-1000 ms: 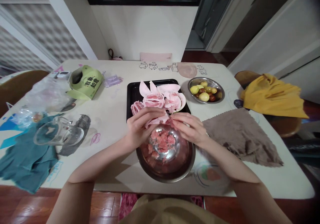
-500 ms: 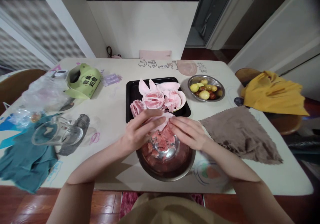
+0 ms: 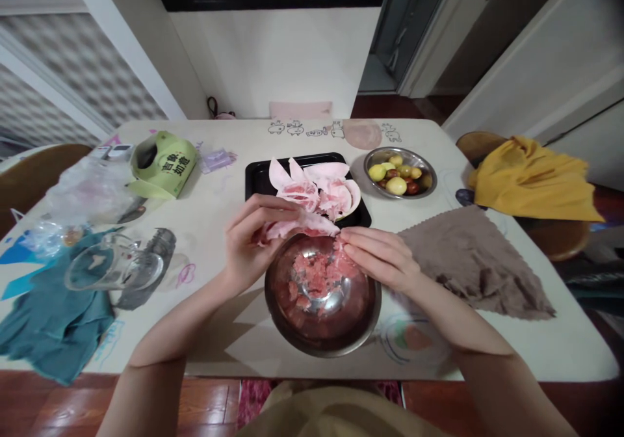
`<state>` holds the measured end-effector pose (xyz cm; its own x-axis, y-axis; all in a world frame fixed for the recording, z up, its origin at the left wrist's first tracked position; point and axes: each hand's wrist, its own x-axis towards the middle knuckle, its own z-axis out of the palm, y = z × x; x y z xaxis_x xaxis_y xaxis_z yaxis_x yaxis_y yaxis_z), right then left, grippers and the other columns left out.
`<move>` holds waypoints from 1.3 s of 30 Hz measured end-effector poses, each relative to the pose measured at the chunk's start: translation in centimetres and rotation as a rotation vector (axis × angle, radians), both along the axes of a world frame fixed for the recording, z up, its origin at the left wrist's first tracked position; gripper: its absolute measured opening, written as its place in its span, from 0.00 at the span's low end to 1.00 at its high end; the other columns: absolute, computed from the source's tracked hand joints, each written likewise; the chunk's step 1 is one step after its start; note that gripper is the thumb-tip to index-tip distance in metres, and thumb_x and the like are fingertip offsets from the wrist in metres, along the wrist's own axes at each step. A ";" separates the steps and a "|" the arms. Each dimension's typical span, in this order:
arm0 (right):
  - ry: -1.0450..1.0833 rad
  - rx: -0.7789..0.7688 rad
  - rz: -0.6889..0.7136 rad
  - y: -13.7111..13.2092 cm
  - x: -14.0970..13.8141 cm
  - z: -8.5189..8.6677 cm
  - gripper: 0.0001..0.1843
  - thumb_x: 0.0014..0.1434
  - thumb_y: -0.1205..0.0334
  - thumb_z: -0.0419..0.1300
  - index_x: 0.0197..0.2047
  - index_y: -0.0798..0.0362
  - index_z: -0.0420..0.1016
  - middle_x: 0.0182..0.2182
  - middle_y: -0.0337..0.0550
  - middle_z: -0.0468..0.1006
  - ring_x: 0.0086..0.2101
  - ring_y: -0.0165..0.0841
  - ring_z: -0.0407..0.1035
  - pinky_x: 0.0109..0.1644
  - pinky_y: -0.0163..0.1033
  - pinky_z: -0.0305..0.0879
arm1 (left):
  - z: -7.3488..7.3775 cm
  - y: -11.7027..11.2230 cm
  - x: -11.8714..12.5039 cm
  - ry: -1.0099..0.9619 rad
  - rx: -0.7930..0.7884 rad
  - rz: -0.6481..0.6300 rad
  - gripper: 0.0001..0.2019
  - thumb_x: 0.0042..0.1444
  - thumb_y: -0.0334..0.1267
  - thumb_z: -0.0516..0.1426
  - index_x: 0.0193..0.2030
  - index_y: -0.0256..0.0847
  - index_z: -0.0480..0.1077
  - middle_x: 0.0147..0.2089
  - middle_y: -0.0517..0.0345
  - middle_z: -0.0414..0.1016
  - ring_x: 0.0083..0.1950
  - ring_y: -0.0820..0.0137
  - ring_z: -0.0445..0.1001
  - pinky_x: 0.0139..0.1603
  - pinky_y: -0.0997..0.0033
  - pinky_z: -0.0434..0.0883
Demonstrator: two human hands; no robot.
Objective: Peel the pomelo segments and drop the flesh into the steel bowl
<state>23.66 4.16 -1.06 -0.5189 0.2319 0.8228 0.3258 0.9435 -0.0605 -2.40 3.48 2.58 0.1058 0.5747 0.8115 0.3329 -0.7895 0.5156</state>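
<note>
My left hand point(image 3: 258, 232) is closed around a piece of pink pomelo point(image 3: 292, 227) with whitish membrane on it. Fingers of my right hand point(image 3: 377, 255) pinch some pink pomelo flesh point(image 3: 342, 255) at the right end of that piece. Both hands are above the far rim of a steel bowl point(image 3: 324, 343). Loose bits of pomelo pulp point(image 3: 314, 274) lie at the bottom of it. Just behind is a black tray point(image 3: 258, 175) bearing more pomelo sections point(image 3: 298, 193) and pale peel point(image 3: 327, 170).
A smaller steel bowl of fruit point(image 3: 397, 185) stands back right, near a brown cloth point(image 3: 475, 261) and a yellow cloth point(image 3: 533, 180). On the left are a glass pitcher point(image 3: 112, 264), a teal cloth point(image 3: 63, 320), a green bag point(image 3: 166, 164) and clear plastic point(image 3: 90, 186).
My left hand has moved left and turned, with the pomelo piece in it. My right hand has shifted slightly right, apart from the left. More pulp shows in the bowl.
</note>
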 end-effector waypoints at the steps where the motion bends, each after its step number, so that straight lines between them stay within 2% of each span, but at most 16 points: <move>1: 0.023 0.001 0.001 0.2 -0.1 -0.2 0.21 0.67 0.68 0.61 0.61 0.43 0.74 0.51 0.43 0.83 0.51 0.37 0.79 0.49 0.43 0.84 | 0.0 -0.1 0.0 0.014 -0.021 -0.010 0.07 0.59 0.33 0.67 0.45 0.43 0.78 0.44 0.53 0.81 0.46 0.66 0.81 0.48 0.65 0.79; 6: 0.142 -0.038 -0.013 1.0 -1.3 -0.4 0.16 0.67 0.64 0.61 0.57 0.44 0.77 0.46 0.44 0.84 0.45 0.37 0.81 0.45 0.45 0.83 | -0.1 -0.3 0.1 0.057 -0.139 0.010 0.10 0.59 0.36 0.67 0.48 0.44 0.79 0.46 0.52 0.82 0.49 0.66 0.80 0.51 0.64 0.78; 10: 0.329 -0.019 0.072 1.2 -2.7 0.3 0.18 0.66 0.68 0.59 0.58 0.48 0.75 0.41 0.46 0.85 0.40 0.37 0.82 0.40 0.44 0.82 | -0.2 -0.1 0.0 0.048 -0.266 -0.027 0.11 0.59 0.35 0.67 0.48 0.43 0.79 0.47 0.51 0.82 0.50 0.66 0.80 0.52 0.65 0.78; 13: 0.378 -0.124 0.135 1.2 -3.1 1.2 0.18 0.64 0.71 0.61 0.56 0.52 0.76 0.39 0.47 0.84 0.40 0.37 0.81 0.42 0.44 0.80 | -0.4 0.4 -0.1 0.018 -0.395 -0.072 0.11 0.60 0.37 0.67 0.49 0.42 0.79 0.48 0.50 0.82 0.49 0.66 0.81 0.52 0.65 0.78; 18: 0.146 -0.447 0.178 1.0 -2.0 3.8 0.09 0.65 0.71 0.61 0.46 0.51 0.78 0.37 0.43 0.83 0.39 0.32 0.78 0.44 0.39 0.76 | -1.2 1.6 -0.3 -0.044 -0.501 -0.089 0.10 0.60 0.38 0.65 0.48 0.41 0.79 0.47 0.51 0.82 0.47 0.67 0.81 0.48 0.68 0.78; 21: -0.045 -0.622 0.175 1.0 -1.3 4.5 0.06 0.66 0.69 0.61 0.44 0.51 0.78 0.38 0.41 0.82 0.39 0.30 0.76 0.45 0.37 0.74 | -2.2 2.1 -0.4 -0.090 -0.545 -0.103 0.10 0.60 0.39 0.65 0.47 0.40 0.79 0.48 0.50 0.83 0.48 0.66 0.81 0.49 0.67 0.77; 24: -0.282 -0.677 0.181 0.7 -1.4 3.6 0.06 0.67 0.70 0.59 0.44 0.52 0.76 0.38 0.41 0.80 0.39 0.30 0.74 0.45 0.37 0.70 | -3.5 2.1 -0.1 -0.200 -0.613 -0.104 0.11 0.59 0.40 0.66 0.47 0.40 0.79 0.50 0.50 0.83 0.52 0.64 0.81 0.54 0.64 0.76; 27: -0.490 -0.620 0.161 0.0 -2.1 1.6 0.06 0.67 0.71 0.58 0.42 0.53 0.75 0.37 0.42 0.77 0.39 0.33 0.72 0.46 0.39 0.68 | -4.9 1.5 0.5 -0.287 -0.652 -0.077 0.11 0.59 0.42 0.65 0.46 0.41 0.78 0.51 0.50 0.83 0.53 0.64 0.80 0.57 0.62 0.75; 30: -0.619 -0.572 0.110 -0.6 -2.7 -0.3 0.04 0.65 0.70 0.61 0.42 0.54 0.75 0.38 0.44 0.78 0.40 0.36 0.72 0.47 0.40 0.68 | -5.9 0.5 1.2 -0.316 -0.653 -0.063 0.11 0.58 0.42 0.66 0.46 0.41 0.79 0.51 0.51 0.82 0.55 0.63 0.79 0.61 0.60 0.73; 32: -0.648 -0.549 0.070 -0.9 -2.8 -1.1 0.04 0.65 0.70 0.61 0.43 0.55 0.76 0.38 0.46 0.78 0.40 0.37 0.73 0.47 0.41 0.68 | -6.4 -0.2 1.6 -0.328 -0.667 -0.064 0.13 0.59 0.42 0.66 0.49 0.42 0.78 0.54 0.51 0.82 0.56 0.61 0.79 0.60 0.58 0.73; 35: -0.667 -0.533 0.040 -1.1 -2.7 -1.3 0.04 0.65 0.69 0.62 0.43 0.56 0.77 0.38 0.47 0.79 0.39 0.37 0.74 0.46 0.42 0.69 | -6.8 -1.0 1.7 -0.327 -0.689 -0.078 0.17 0.59 0.41 0.66 0.54 0.43 0.76 0.58 0.51 0.80 0.58 0.58 0.78 0.58 0.56 0.75; 39: -0.654 -0.518 0.061 -1.1 -2.3 -0.4 0.05 0.67 0.65 0.61 0.44 0.55 0.78 0.38 0.46 0.80 0.39 0.37 0.75 0.45 0.42 0.70 | -6.8 -1.7 1.7 -0.349 -0.710 -0.122 0.20 0.55 0.40 0.68 0.55 0.42 0.76 0.60 0.49 0.78 0.63 0.55 0.74 0.62 0.55 0.73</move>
<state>21.41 3.02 -1.47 -0.8785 0.4540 0.1486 0.3952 0.8655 -0.3078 -0.72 1.76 -4.26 0.0092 0.9672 0.2540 -0.0077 -0.2539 0.9672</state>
